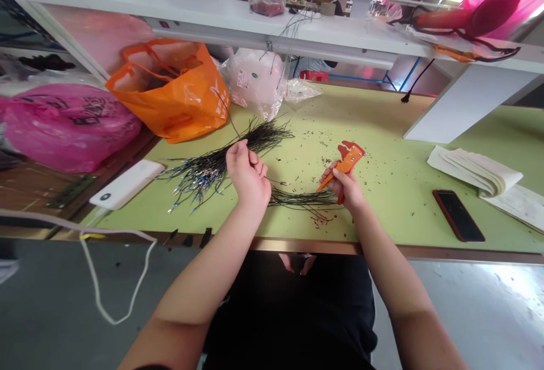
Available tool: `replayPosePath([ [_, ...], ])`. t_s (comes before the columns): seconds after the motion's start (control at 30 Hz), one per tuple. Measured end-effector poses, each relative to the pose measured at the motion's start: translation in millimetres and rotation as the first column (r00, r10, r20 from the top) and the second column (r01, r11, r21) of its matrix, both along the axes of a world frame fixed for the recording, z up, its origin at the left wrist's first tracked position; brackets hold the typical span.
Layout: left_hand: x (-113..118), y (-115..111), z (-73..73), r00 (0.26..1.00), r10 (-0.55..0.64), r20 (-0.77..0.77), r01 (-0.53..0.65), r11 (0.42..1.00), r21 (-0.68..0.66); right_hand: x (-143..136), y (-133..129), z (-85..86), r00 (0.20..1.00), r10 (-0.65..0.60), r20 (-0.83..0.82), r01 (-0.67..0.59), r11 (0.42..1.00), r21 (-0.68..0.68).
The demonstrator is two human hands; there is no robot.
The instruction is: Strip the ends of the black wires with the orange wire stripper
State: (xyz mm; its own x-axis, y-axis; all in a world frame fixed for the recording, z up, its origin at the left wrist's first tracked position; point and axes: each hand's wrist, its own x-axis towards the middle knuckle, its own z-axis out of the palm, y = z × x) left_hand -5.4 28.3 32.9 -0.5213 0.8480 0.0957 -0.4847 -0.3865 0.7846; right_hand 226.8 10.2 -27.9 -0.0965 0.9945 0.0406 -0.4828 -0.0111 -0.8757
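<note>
My left hand (250,174) is closed in a pinch on a thin black wire (229,114), which sticks up and to the left from the fingertips. Behind and beside that hand lies a thick bundle of black wires (212,160), with bared and bluish ends at its left. My right hand (346,186) is wrapped round an orange and red wire stripper (351,159), its head pointing up and away from me. Between my hands, close to the table's front edge, is a smaller bundle of black wires (304,197). Part of it is hidden by my hands.
Wire scraps (323,220) litter the green tabletop (391,132). A white power bank (127,184) with a cable is at left, near an orange bag (182,95) and a pink bag (72,123). A phone (459,215) and papers (476,170) lie right. A shelf (238,13) spans the back.
</note>
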Motion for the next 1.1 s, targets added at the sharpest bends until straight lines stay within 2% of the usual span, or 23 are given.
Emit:
replayPosePath([
  [0.03, -0.8, -2.6, 0.5, 0.989, 0.044, -0.141, -0.035, 0.997, 0.065, 0.1, -0.4, 1.6, 1.000, -0.012, -0.007, 0.012, 1.000, 0.013],
  [0.07, -3.8, -6.3, 2.2, 0.940, 0.083, -0.331, -0.040, 0.990, 0.135, 0.2, -1.0, 3.5, 1.000, -0.022, -0.014, 0.023, 0.999, 0.027],
  [0.1, -8.9, -11.0, 5.0, 0.829, 0.116, -0.547, -0.009, 0.981, 0.195, 0.3, -1.8, 5.6, 0.999, -0.028, -0.021, 0.029, 0.999, 0.043],
  [0.13, -15.5, -16.4, 8.6, 0.646, 0.139, -0.751, 0.052, 0.973, 0.225, 0.4, -2.8, 7.5, 0.999, -0.032, -0.028, 0.033, 0.998, 0.061],
  [0.17, -23.2, -22.2, 12.4, 0.412, 0.144, -0.900, 0.131, 0.968, 0.215, 0.4, -3.9, 9.2, 0.999, -0.030, -0.037, 0.032, 0.996, 0.077],
  [0.2, -31.2, -27.9, 16.1, 0.183, 0.142, -0.973, 0.188, 0.966, 0.177, 0.4, -5.1, 10.5, 0.999, -0.023, -0.047, 0.027, 0.996, 0.091],
  [0.23, -38.9, -33.2, 19.0, 0.008, 0.144, -0.990, 0.211, 0.967, 0.142, 0.2, -6.2, 11.3, 0.998, -0.013, -0.059, 0.019, 0.995, 0.100],
  [0.27, -45.9, -37.6, 20.7, -0.116, 0.140, -0.983, 0.218, 0.969, 0.113, -0.1, -7.5, 11.7, 0.998, 0.003, -0.067, 0.004, 0.994, 0.105],
  [0.3, -51.7, -41.1, 21.0, -0.199, 0.132, -0.971, 0.211, 0.973, 0.089, -0.7, -8.6, 11.6, 0.997, 0.025, -0.069, -0.017, 0.994, 0.105],
  [0.37, -59.5, -45.5, 16.8, -0.290, 0.099, -0.952, 0.183, 0.982, 0.047, -2.3, -10.9, 10.5, 0.996, 0.076, -0.046, -0.071, 0.993, 0.094],
  [0.43, -62.2, -47.3, 7.7, -0.335, 0.052, -0.941, 0.161, 0.987, -0.002, -4.6, -12.5, 9.3, 0.994, 0.112, 0.010, -0.112, 0.991, 0.076],
  [0.53, -58.7, -48.6, -9.9, -0.370, 0.004, -0.929, 0.174, 0.982, -0.065, -7.6, -13.1, 8.0, 0.991, 0.101, 0.089, -0.107, 0.992, 0.068],
  [0.67, -46.1, -49.2, -28.3, -0.369, 0.046, -0.928, 0.270, 0.961, -0.060, -9.9, -11.2, 6.0, 0.989, 0.092, 0.112, -0.099, 0.993, 0.057],
  [0.77, -35.8, -47.2, -34.5, -0.346, 0.074, -0.935, 0.326, 0.944, -0.047, -11.3, -9.9, 3.7, 0.988, 0.102, 0.116, -0.107, 0.994, 0.039],
  [0.9, -29.9, -43.1, -34.6, -0.285, 0.076, -0.955, 0.341, 0.940, -0.027, -11.4, -9.9, 2.1, 0.984, 0.123, 0.130, -0.127, 0.992, 0.018],
  [1.03, -36.7, -40.7, -30.6, -0.159, 0.086, -0.984, 0.268, 0.962, 0.041, -10.3, -11.3, 2.0, 0.976, 0.170, 0.140, -0.173, 0.985, 0.013],
  [1.1, -41.4, -40.4, -28.9, -0.126, 0.083, -0.989, 0.235, 0.971, 0.051, -10.7, -11.9, 2.1, 0.976, 0.162, 0.146, -0.168, 0.986, 0.026],
])
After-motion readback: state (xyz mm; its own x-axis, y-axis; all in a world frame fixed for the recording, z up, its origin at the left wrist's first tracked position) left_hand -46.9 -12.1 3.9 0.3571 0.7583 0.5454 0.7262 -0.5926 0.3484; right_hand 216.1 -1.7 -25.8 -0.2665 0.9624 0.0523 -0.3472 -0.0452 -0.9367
